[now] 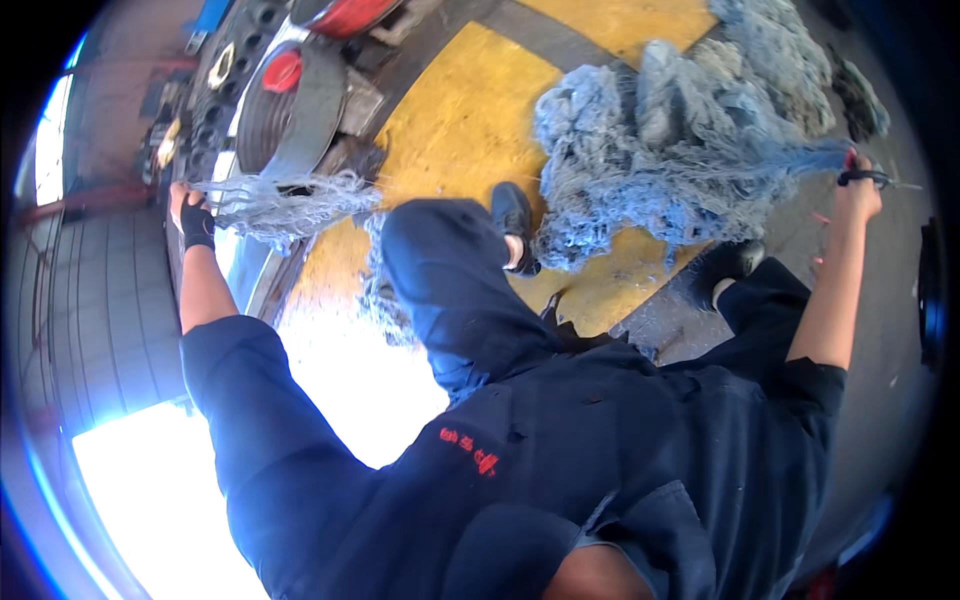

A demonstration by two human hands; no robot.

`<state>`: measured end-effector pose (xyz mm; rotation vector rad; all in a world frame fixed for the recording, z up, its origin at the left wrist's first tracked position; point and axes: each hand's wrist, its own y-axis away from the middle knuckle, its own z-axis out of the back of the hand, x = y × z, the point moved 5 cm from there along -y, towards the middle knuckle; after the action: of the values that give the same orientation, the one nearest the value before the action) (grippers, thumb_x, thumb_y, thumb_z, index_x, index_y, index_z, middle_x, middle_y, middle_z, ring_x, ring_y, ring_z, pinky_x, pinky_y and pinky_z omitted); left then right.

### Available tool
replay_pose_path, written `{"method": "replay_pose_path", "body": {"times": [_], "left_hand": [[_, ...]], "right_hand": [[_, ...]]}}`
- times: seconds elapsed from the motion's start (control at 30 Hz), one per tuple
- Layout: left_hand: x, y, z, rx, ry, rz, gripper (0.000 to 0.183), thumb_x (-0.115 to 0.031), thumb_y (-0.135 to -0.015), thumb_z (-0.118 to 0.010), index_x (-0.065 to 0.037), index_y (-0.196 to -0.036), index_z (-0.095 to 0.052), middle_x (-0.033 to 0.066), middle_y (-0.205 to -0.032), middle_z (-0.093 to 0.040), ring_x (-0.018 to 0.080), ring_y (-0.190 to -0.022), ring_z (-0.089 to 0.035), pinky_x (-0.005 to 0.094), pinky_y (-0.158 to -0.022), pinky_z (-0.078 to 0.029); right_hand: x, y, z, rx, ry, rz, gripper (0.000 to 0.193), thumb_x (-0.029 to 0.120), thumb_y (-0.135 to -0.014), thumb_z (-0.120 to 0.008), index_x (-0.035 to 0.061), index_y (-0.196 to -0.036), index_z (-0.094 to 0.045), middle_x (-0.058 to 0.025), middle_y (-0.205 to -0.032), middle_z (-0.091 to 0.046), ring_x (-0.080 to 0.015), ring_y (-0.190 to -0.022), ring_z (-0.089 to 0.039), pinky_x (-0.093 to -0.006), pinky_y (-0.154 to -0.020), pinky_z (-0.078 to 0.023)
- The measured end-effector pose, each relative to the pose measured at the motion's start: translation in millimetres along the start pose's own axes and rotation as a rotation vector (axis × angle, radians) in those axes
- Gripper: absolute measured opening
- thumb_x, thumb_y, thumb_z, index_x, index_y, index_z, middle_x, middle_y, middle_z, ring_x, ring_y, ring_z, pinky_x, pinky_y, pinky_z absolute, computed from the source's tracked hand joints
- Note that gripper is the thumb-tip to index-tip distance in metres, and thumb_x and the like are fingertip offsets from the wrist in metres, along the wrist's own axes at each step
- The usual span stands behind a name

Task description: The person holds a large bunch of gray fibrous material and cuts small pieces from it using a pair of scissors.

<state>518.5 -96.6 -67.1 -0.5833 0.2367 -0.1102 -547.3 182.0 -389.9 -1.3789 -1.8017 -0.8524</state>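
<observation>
My left hand (190,216), in a black fingerless glove, is stretched far out to the left. Its fingers are closed on a hank of tangled grey-blue yarn (290,205), which trails toward my knee. On the other side, my right hand (859,192) grips a twisted end of blue yarn drawn from a big tangled heap (650,165) on the floor. A small dark tool (866,178) with a thin metal tip also sticks out of this hand; its exact kind is hard to make out. More loose yarn (385,290) lies beside my left knee.
Yellow painted floor (450,100) with grey bands lies under my feet. At the upper left stand a large grey metal drum (305,125) with a red round piece (282,71) and a red drum (345,12). Strong glare washes out the lower left. A dark clump (858,98) lies beyond the heap.
</observation>
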Motion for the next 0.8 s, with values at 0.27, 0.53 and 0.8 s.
{"method": "replay_pose_path", "body": {"times": [0.27, 0.53, 0.8], "left_hand": [[180.7, 110.8, 144.5, -0.030, 0.649, 0.545, 0.019, -0.017, -0.081, -0.054, -0.007, -0.096, -0.054, 0.0046, -0.090, -0.055, 0.0190, -0.075, -0.054, 0.0271, -0.061, -0.044], [239.5, 249.5, 202.8, 0.417, -0.428, 1.355, 0.052, -0.052, -0.081, -0.047, -0.017, -0.118, -0.054, 0.0081, -0.119, -0.054, 0.0241, -0.106, -0.052, 0.0412, -0.090, -0.039], [205.1, 261.0, 222.9, 0.765, -1.391, 0.624, 0.036, -0.045, -0.082, -0.056, -0.014, -0.096, -0.069, 0.0021, -0.104, -0.066, 0.0179, -0.095, -0.063, 0.0357, -0.078, -0.051]], "right_hand": [[6.4, 91.2, -85.0, 0.357, 0.254, -0.210, 0.024, 0.008, -0.075, -0.074, -0.0030, -0.093, -0.061, -0.0100, -0.085, -0.064, -0.0129, -0.066, -0.059, -0.0191, -0.054, -0.045], [16.9, 104.6, -95.1, 0.468, 0.480, -0.012, 0.023, 0.010, -0.074, -0.073, -0.0036, -0.088, -0.062, -0.0062, -0.075, -0.064, -0.0069, -0.057, -0.051, -0.0222, -0.048, -0.035], [18.8, 105.7, -88.9, 0.501, 0.643, 0.067, 0.017, 0.013, -0.077, -0.071, -0.0007, -0.083, -0.063, 0.0000, -0.068, -0.058, -0.0072, -0.055, -0.049, -0.0232, -0.049, -0.036]]}}
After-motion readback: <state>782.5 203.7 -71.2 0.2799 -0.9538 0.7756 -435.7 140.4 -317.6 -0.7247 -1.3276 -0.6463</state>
